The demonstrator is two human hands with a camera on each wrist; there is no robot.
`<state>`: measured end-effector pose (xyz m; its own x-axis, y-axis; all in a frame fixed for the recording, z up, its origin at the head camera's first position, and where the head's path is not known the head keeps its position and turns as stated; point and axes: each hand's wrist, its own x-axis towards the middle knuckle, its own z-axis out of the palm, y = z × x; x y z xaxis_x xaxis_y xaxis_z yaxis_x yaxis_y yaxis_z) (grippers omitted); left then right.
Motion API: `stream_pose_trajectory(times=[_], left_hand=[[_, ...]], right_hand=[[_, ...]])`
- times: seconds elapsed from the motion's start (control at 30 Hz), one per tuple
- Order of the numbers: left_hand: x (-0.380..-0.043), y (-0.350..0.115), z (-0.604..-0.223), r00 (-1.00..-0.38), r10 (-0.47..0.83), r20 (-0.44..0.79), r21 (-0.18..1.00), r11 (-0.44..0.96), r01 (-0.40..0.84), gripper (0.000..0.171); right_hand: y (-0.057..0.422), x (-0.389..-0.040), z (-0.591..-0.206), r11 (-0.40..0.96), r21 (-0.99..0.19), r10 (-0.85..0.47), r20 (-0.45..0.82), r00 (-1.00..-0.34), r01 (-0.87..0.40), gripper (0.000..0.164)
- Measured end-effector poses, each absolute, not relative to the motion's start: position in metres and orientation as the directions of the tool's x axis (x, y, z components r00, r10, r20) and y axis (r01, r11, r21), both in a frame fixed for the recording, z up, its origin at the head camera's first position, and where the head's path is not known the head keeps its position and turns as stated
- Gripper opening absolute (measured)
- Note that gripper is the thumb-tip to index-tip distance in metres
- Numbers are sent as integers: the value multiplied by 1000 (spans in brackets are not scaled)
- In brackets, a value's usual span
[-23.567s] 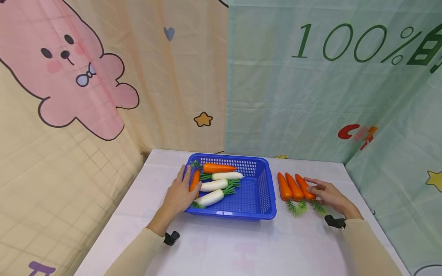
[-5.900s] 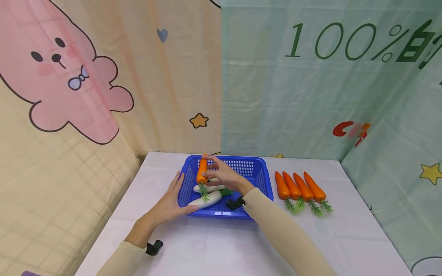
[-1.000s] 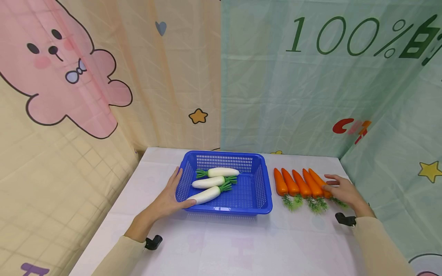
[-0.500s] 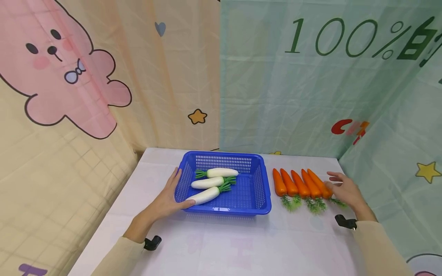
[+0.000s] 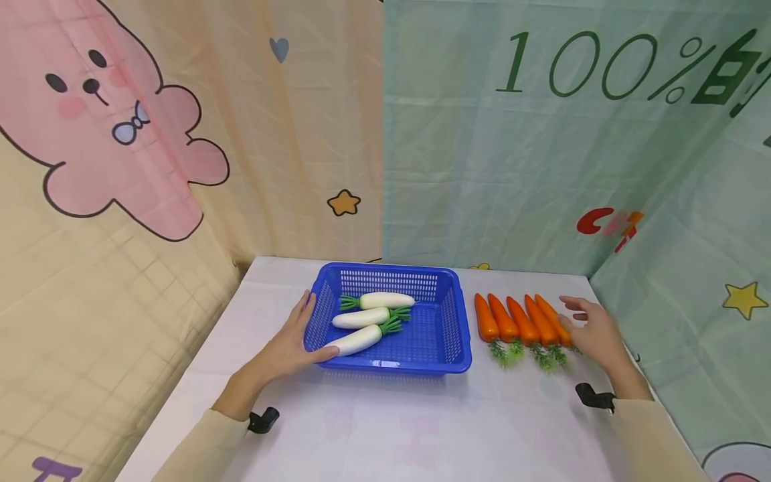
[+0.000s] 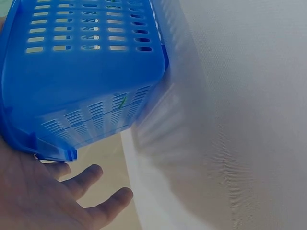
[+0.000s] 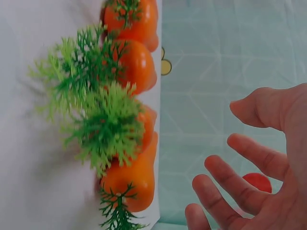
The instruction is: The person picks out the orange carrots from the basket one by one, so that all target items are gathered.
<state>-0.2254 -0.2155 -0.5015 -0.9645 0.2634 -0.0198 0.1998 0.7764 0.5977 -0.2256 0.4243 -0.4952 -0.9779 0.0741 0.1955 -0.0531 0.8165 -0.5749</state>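
Note:
The blue basket [image 5: 430, 345] holds three white radishes with green tops: a back radish [image 5: 388, 300], a middle radish [image 5: 363, 318] and a front radish [image 5: 357, 341]. My left hand [image 5: 284, 348] rests on its front left corner, thumb over the front rim, fingers extended along the left side. In the left wrist view those fingers [image 6: 84, 179] reach past the rim. Right of the basket, several orange carrots [image 5: 525, 325] lie side by side, leafy ends toward me. Beside the rightmost carrot [image 5: 547, 313], my right hand [image 5: 593, 335] holds nothing, its fingers relaxed and apart from the carrots in the right wrist view.
A white cloth covers the table [image 5: 385, 428]. Printed curtains [image 5: 512, 167] stand behind it and at both sides. Each wrist wears a black camera mount, such as the left mount [image 5: 264, 420].
Carrots that lay in the basket earlier now lie in the row on the table. In the last second my right hand let go of the rightmost carrot and lifted slightly away.

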Motion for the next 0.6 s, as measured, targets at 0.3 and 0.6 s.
stream_pose_trajectory(times=[0.3, 0.6], left_hand=[[-221, -210, -498, -973, 228, 25, 482, 851, 211, 127], [-215, -196, -489, -969, 212, 126, 393, 886, 245, 109]], right_hand=[[397, -212, -493, 832, -547, 45, 224, -974, -88, 56], [370, -203, -491, 845, -499, -41, 301, -953, -194, 58]])
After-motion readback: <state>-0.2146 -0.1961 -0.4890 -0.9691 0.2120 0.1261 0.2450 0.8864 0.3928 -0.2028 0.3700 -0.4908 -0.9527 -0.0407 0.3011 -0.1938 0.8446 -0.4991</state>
